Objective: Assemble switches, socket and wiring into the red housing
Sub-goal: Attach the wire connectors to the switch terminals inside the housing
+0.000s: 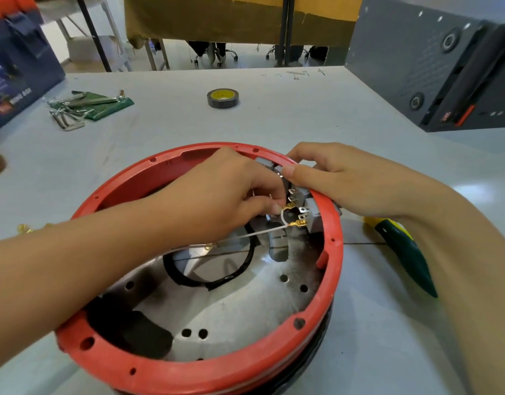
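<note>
Both forearms reach forward. Left hand [217,192] fingers curled in a pinch; right hand [339,178] curled, thumb pressing down.

housing [335,252]: matt red plastic | terminals [298,223]: shiny brass | table [165,132]: smooth grey

Both forearms are bare right up to the near edge of view, with no sleeves showing. The left hand [217,192] and right hand [351,181] wear no gloves. The fingernails are short and unpainted, and the fingers look slim.
</note>
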A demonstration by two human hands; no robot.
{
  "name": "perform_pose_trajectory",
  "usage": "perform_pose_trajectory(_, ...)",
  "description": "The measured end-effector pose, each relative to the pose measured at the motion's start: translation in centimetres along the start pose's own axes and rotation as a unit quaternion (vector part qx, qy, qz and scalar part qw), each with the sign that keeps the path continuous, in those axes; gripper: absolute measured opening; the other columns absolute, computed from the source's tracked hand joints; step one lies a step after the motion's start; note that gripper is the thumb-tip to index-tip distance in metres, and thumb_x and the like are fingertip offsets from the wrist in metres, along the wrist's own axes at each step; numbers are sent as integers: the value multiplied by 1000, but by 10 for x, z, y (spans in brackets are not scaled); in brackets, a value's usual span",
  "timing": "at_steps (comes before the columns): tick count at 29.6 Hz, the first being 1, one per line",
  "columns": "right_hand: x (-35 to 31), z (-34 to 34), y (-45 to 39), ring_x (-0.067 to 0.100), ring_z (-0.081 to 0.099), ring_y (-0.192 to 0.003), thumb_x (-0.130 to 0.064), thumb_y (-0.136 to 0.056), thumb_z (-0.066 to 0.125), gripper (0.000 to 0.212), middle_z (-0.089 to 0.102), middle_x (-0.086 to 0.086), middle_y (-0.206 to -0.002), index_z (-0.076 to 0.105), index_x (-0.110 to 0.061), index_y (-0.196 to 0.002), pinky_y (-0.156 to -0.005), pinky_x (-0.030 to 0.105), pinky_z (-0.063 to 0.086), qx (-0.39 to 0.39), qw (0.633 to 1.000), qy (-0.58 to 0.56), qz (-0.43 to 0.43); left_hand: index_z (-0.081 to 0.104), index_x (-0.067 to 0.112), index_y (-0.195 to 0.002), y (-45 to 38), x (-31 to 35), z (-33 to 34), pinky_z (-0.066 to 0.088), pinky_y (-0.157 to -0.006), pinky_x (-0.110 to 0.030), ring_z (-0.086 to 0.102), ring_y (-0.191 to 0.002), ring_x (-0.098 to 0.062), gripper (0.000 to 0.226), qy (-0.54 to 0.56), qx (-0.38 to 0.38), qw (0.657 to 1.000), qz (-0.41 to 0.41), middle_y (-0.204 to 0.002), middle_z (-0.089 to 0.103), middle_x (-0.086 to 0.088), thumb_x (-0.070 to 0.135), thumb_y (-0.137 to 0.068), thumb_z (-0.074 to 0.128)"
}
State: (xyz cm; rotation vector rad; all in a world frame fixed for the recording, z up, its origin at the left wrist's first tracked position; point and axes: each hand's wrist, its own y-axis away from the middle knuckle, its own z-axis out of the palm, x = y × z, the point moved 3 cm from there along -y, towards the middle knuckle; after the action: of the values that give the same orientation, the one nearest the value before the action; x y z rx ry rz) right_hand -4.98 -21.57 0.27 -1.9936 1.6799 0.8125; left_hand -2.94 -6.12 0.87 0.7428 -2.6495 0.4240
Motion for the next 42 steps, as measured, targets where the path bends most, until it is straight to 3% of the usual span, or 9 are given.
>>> perform_pose_trajectory(6,0,0,0,-3,50,-43,-47,-93,41,28,56,-16,-48,58,-26,-100,-55,21,33,6,1000,4,1,71,21,-81,1,-1,0,44,-65,-34,57,-64,-9,8,-8,9,1000,19,-70,64,10,20,-86,66)
perform_pose_trajectory(11,0,0,1,-3,51,-43,-47,-93,42,27,56,-16,-47,58,-26,-100,-55,20,33,7,1000,5,0,71,20,-82,0,-2,2,44,-66,-29,56,-65,-6,7,-11,12,1000,18,-71,64,11,20,-86,66)
perform_pose_trajectory(24,-2,0,3,-5,53,-45,-48,-94,38,27,58,-19,-47,55,-29,-103,-50,12,34,-1,1000,17,9,71,22,-84,1,1,2,47,-69,-37,58,-69,-6,8,-20,10,1000,-4,-73,65,10,23,-87,63)
perform_pose_trajectory(27,-3,-1,2,-5,53,-44,-48,-93,39,28,57,-19,-46,56,-29,-105,-44,8,35,0,1000,19,12,72,22,-83,1,2,0,46,-68,-32,58,-67,-7,7,-10,7,1000,-13,-72,65,12,21,-86,65)
perform_pose_trajectory(35,-3,-1,2,0,51,-39,-49,-89,46,30,56,-11,-42,57,-27,-106,-52,20,35,11,999,-14,30,74,18,-83,1,4,-5,36,-61,-6,60,-71,-4,6,12,-7,999,-33,-74,71,6,17,-82,68)
perform_pose_trajectory(42,-2,-2,3,1,48,-36,-58,-80,45,36,56,-6,-41,58,-27,-95,-54,26,38,18,999,3,42,71,23,-79,5,10,-7,40,-61,-8,61,-65,-4,12,47,14,998,-38,-64,64,8,12,-81,67)
